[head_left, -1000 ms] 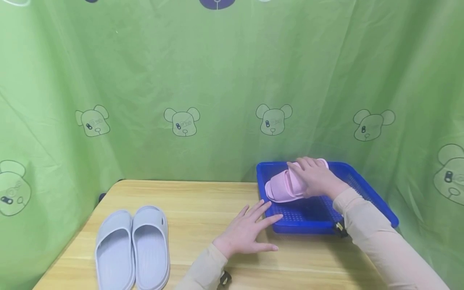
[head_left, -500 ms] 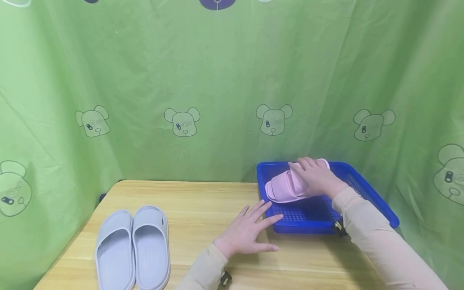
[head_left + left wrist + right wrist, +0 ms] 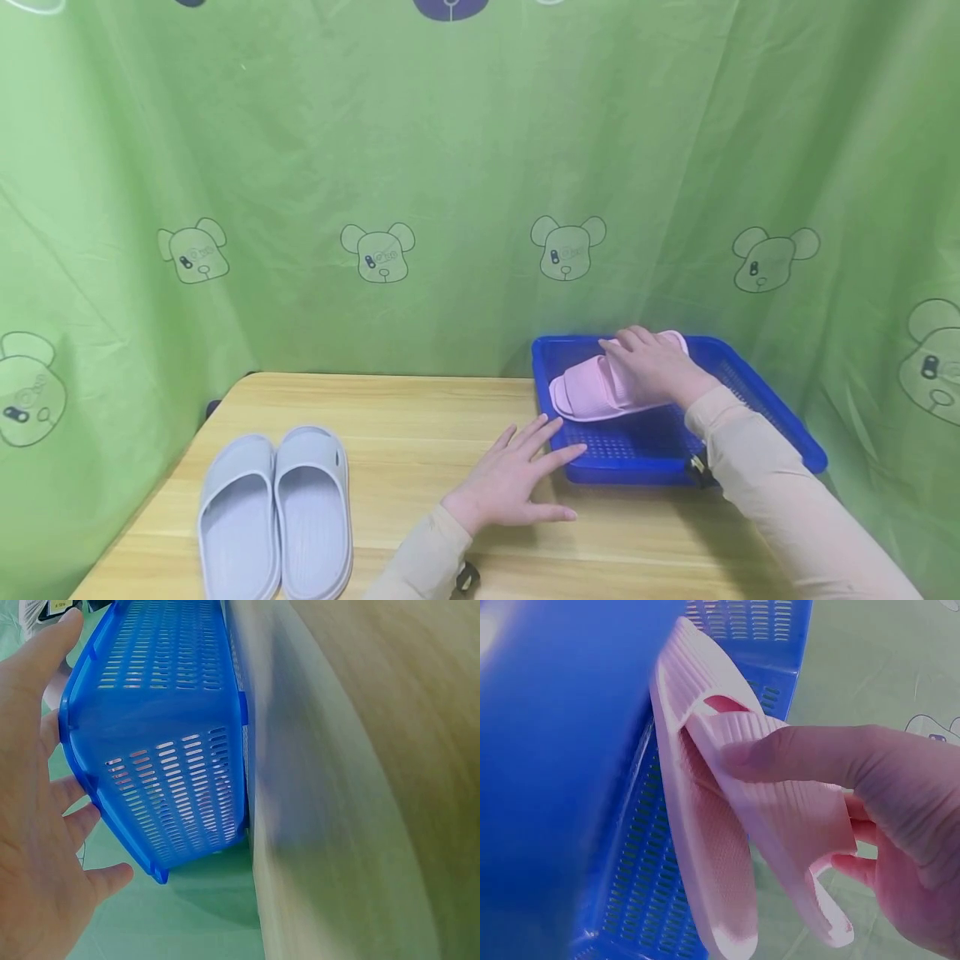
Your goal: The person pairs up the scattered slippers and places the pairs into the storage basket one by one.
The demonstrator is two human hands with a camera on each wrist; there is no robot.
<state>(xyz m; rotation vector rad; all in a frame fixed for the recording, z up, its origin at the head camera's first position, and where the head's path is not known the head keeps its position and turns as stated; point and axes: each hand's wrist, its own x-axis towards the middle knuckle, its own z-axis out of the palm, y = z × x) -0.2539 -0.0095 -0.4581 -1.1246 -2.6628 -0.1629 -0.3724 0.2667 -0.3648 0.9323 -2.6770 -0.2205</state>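
Observation:
My right hand [image 3: 654, 367] grips a pink slipper [image 3: 780, 814] over the blue basket [image 3: 637, 473]. In the right wrist view its thumb presses across the strap, while the other fingers wrap round the far side. Under that slipper a second pink slipper [image 3: 716, 859] lies at a slant inside the basket, its front towards the left wall in the head view. My left hand [image 3: 506, 485] is spread beside the basket's near left corner, with fingertips right at the rim; it holds nothing. The left wrist view shows the basket's slotted wall [image 3: 169, 772] beyond these fingers.
A pair of grey slippers [image 3: 311, 508] stands side by side at the left of the wooden table [image 3: 420, 408]. A green curtain [image 3: 450, 150] with bear heads hangs behind and at both sides. The basket stands at the table's back right, close to the curtain.
My right hand and the pink slippers have shifted very slightly to the right within the basket. My left hand and the grey slippers have stayed where they were.

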